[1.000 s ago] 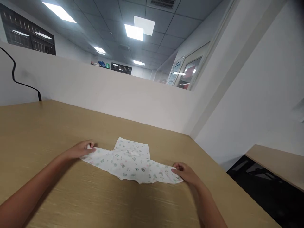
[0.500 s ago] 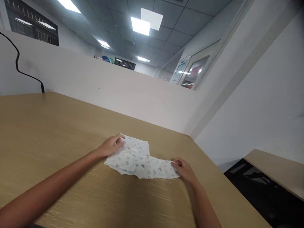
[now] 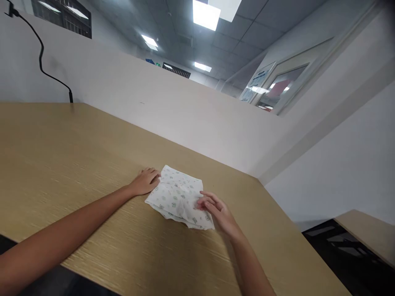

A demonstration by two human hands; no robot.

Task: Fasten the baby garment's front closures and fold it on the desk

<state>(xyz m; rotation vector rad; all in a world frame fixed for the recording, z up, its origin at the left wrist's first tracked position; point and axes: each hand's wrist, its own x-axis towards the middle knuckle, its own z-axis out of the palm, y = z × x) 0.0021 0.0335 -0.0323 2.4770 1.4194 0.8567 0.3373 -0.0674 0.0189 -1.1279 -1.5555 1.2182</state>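
Note:
A white piece of baby clothing (image 3: 175,195) with a small printed pattern lies folded on the wooden table (image 3: 101,164). Its lower edge shows several uneven layers, and the exact kind of garment cannot be made out. At its left edge rests my left hand (image 3: 146,181), palm down, fingers spread a little and touching the cloth's side. My right hand (image 3: 219,211) is over the right edge, its fingers apart and loosely bent, with the fingertips at the fabric. Nothing is visibly pinched in either hand.
A low white partition (image 3: 185,119) runs along the table's back edge. On the left a black bendy stalk (image 3: 42,53) rises from the table. A white wall (image 3: 339,172) stands to the right, beside another wooden surface (image 3: 367,234).
The part of the cloth that stretched right now lies folded over the rest, making a compact shape. My right hand has come left with it; my left hand has let go and flattened.

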